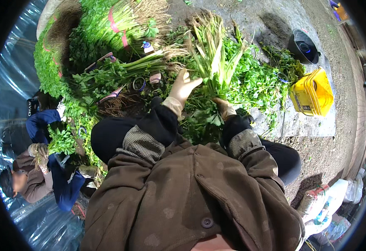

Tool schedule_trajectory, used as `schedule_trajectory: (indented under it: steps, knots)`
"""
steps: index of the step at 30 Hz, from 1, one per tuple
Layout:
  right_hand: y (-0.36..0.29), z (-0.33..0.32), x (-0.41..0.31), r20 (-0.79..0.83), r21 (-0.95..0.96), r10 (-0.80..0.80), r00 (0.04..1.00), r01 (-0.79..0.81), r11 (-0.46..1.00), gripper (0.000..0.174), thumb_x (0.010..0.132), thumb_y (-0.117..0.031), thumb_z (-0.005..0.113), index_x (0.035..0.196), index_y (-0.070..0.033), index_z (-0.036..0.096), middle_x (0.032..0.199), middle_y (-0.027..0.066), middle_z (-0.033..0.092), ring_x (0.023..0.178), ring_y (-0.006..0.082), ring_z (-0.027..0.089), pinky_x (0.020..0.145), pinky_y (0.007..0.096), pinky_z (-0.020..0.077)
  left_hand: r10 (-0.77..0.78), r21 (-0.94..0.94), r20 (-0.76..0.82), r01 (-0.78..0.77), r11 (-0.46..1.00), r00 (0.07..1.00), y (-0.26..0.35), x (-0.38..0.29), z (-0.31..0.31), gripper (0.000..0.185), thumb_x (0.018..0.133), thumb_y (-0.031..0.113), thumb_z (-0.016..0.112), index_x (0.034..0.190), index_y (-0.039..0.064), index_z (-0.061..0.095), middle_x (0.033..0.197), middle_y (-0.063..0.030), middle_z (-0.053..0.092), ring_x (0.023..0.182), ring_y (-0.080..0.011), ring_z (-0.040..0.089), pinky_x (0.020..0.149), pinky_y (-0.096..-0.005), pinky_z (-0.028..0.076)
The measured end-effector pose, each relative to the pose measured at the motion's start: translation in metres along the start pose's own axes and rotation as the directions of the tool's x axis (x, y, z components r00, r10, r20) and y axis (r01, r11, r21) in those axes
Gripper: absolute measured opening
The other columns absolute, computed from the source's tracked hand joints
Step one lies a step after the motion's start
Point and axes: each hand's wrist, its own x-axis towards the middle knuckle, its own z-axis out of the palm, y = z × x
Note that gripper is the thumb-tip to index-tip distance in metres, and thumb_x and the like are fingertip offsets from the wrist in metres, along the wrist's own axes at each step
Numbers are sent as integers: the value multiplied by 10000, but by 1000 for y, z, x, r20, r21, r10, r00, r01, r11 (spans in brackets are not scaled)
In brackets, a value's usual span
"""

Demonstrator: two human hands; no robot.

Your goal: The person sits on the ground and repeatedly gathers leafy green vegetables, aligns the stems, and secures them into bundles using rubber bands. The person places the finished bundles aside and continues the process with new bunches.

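In front of my lap, my right hand (pixel 224 108), in a pale glove, is closed around the leafy lower part of a bunch of celery (pixel 217 61). Its pale stalks fan out away from me, and the brownish root ends are at the far side. My left hand (pixel 184 88), also gloved, is just left of the bunch with fingers spread and nothing in it. Beyond that hand lies a smaller celery bunch (pixel 147 62), roots to the right. A roll of tape (pixel 139 84) rests to the left. Loose green leaves (pixel 252 84) cover the ground on the right.
Large celery bundles bound with pink tape (pixel 113 19) are piled at the upper left. A yellow bucket (pixel 311 92) and a black bucket (pixel 304 46) lie at right. At left a seated co-worker (pixel 33 182) holds greens near plastic sheeting (pixel 10 125). Sacks (pixel 313 200) sit at lower right.
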Motion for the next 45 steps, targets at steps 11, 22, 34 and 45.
schedule_trajectory:
  steps: [11, 22, 34, 45]
  knots:
    - [-6, -45, 19, 155, -478, -287, 945, 326, 816, 363, 880, -318, 671, 1101, -35, 723, 1116, 111, 697, 1041, 208, 630, 937, 309, 467, -55, -37, 77, 58, 998, 996, -61, 48, -6, 581, 870, 173, 733, 1327, -76, 476, 1259, -160, 604, 1137, -199, 594, 997, -283, 439]
    - [-88, -7, -91, -7, -536, -68, 998, 53, 842, 285, 819, -214, 752, 993, 8, 720, 905, 83, 720, 778, 160, 657, 734, 268, 523, 452, 587, 342, -563, 582, 824, 6, 10, 21, 1078, 758, 443, 803, 1543, 144, 127, 1529, -218, 303, 1395, -377, 346, 1110, -413, 364]
    - [-140, 40, -290, 176, -534, -307, 935, 353, 768, 514, 796, -29, 718, 1282, 17, 556, 1149, 92, 658, 999, 165, 607, 880, 321, 493, 539, -709, 193, -264, 654, 820, 102, -9, 4, 211, 971, 132, 581, 1164, 57, 624, 1124, -140, 650, 945, -212, 626, 784, -326, 509]
    - [-155, 25, -359, 29, -898, -361, 932, 183, 400, 451, 735, -76, 790, 1145, -5, 615, 986, 54, 683, 879, 137, 622, 814, 292, 514, 910, 198, 290, -948, 248, 298, 106, -36, 42, 262, 833, 316, 761, 915, 76, 693, 882, -68, 706, 844, -184, 659, 753, -339, 528]
